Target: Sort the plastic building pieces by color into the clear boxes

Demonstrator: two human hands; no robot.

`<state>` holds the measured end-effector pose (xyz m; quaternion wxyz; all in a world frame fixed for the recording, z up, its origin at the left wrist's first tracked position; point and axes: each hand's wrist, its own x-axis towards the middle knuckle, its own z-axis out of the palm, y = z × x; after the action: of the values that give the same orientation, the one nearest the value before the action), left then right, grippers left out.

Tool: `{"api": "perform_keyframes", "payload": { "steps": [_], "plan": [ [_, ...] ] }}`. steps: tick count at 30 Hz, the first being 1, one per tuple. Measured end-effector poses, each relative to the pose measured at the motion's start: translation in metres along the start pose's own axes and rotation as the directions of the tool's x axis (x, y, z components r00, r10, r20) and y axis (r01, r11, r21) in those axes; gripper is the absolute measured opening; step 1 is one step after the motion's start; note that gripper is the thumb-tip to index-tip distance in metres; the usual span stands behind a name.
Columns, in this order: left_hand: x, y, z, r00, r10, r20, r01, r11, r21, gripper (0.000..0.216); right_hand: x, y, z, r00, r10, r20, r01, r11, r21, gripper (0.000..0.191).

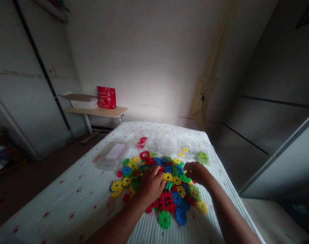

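Observation:
A heap of flat plastic snowflake discs [169,189], in red, blue, yellow and green, lies on a white bed sheet [75,203]. My left hand [151,184] rests palm down on the left side of the heap, fingers bent over the pieces. My right hand [196,171] is at the heap's far right edge, its fingers curled inward on the discs; what they hold is hidden. Behind the heap stand several clear plastic tubs: one with red pieces [142,141], one with yellow pieces [184,151], one with green pieces [203,157].
A clear lidded box [113,156] sits left of the heap. A small wooden side table [98,111] by the wall carries a red bag [106,97] and a cardboard box. A grey wardrobe [276,118] stands close along the bed's right side.

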<state>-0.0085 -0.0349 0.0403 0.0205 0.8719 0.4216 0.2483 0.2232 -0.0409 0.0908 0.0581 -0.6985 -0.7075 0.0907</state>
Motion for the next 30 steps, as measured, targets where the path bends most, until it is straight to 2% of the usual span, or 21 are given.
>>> {"api": "perform_keyframes", "payload": {
  "steps": [3, 8, 15, 20, 25, 30],
  "plan": [
    [0.0, 0.0, 0.0, 1.0, 0.002, 0.001, -0.002, 1.0, -0.011, 0.02, -0.002, 0.0, 0.015, 0.997, 0.071, 0.039, -0.068, 0.994, -0.081, 0.026],
    [-0.002, 0.0, 0.0, 1.0, -0.007, 0.003, 0.007, 1.0, -0.01, 0.021, -0.004, -0.001, 0.028, 0.997, 0.044, 0.064, -0.037, 0.993, -0.112, 0.037],
    [-0.003, 0.0, 0.001, 1.0, -0.005, 0.008, 0.005, 1.0, 0.007, 0.021, -0.012, -0.016, 0.025, 0.997, 0.054, 0.061, -0.039, 0.974, -0.221, 0.037],
    [-0.003, 0.001, 0.002, 1.0, -0.003, 0.013, 0.003, 1.0, 0.018, 0.023, -0.014, -0.022, 0.023, 0.996, 0.053, 0.068, -0.036, 0.971, -0.235, 0.037],
    [-0.004, 0.0, 0.003, 1.0, 0.0, 0.011, 0.0, 1.0, 0.012, 0.022, -0.012, -0.023, 0.023, 0.997, 0.038, 0.071, -0.017, 0.96, -0.279, 0.029],
    [-0.003, 0.0, 0.003, 1.0, 0.002, 0.0, -0.002, 1.0, -0.004, 0.023, -0.009, -0.018, 0.025, 0.997, 0.03, 0.068, -0.008, 0.951, -0.308, 0.029]
  ]
}}
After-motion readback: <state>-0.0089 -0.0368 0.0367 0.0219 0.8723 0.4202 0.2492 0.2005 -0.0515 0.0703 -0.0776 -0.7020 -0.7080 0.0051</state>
